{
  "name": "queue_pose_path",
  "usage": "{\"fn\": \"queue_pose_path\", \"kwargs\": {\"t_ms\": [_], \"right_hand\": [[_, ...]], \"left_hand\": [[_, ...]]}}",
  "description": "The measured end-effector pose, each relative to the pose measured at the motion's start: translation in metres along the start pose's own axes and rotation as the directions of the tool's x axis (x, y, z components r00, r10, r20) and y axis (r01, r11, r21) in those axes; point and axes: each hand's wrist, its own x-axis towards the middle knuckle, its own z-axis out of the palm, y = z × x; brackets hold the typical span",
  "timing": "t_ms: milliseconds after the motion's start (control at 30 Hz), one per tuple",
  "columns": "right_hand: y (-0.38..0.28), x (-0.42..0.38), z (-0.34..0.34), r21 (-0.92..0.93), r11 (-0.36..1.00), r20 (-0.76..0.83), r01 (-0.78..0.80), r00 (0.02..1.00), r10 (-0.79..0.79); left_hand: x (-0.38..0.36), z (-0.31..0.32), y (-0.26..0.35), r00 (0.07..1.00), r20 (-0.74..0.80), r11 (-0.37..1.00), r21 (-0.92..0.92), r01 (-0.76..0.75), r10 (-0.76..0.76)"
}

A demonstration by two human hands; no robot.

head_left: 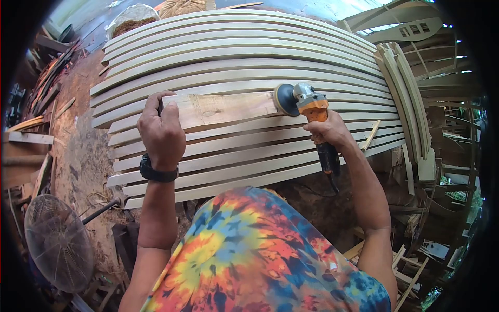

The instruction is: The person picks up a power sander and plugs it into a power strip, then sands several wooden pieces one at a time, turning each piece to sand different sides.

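Observation:
My left hand (163, 125) is closed around the left end of a wooden board (223, 110), its thumb on the near face. The board is pale, with a knot mark, and lies across a row of long wooden slats (249, 151). In my right hand (330, 130) is an orange and grey angle grinder (313, 104), gripped by its body. Its round sanding disc (286, 100) is at the board's right end, seemingly touching it. The grinder's dark rear end points toward me, with a cord hanging from it.
A standing fan (60, 243) is at the lower left. Several thick wooden strips (408, 104) lie across the slats' right end. A white sack of shavings (132, 22) stands at the back left. Wood scraps (413, 275) lie at the lower right. A thin stick (372, 135) rests on the slats.

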Motion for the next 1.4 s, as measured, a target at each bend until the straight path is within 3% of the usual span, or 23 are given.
{"fn": "queue_pose_path", "kwargs": {"t_ms": [367,533,867,1267,1400], "right_hand": [[0.004,0.003,-0.007,0.022,1.0,-0.027,-0.003,1.0,0.004],[0.004,0.005,-0.006,0.025,0.999,-0.015,0.042,0.999,-0.041],[-0.011,-0.006,0.005,-0.035,0.999,0.057,0.021,0.998,-0.019],[-0.017,-0.008,0.009,0.005,1.0,0.05,0.031,0.998,-0.031],[-0.031,-0.019,0.018,0.06,0.997,0.132,0.052,0.989,-0.06]], "left_hand": [[0.002,0.0,0.009,0.996,0.051,0.998,0.008,0.068,-0.068],[0.002,0.004,0.01,1.0,0.007,1.0,0.017,-0.024,0.024],[0.001,0.01,0.012,1.0,-0.013,1.0,0.022,-0.002,0.002],[0.0,0.011,0.019,0.999,-0.013,0.998,0.059,-0.033,0.034],[0.0,0.015,0.023,0.999,-0.008,0.997,0.064,-0.034,0.035]]}}
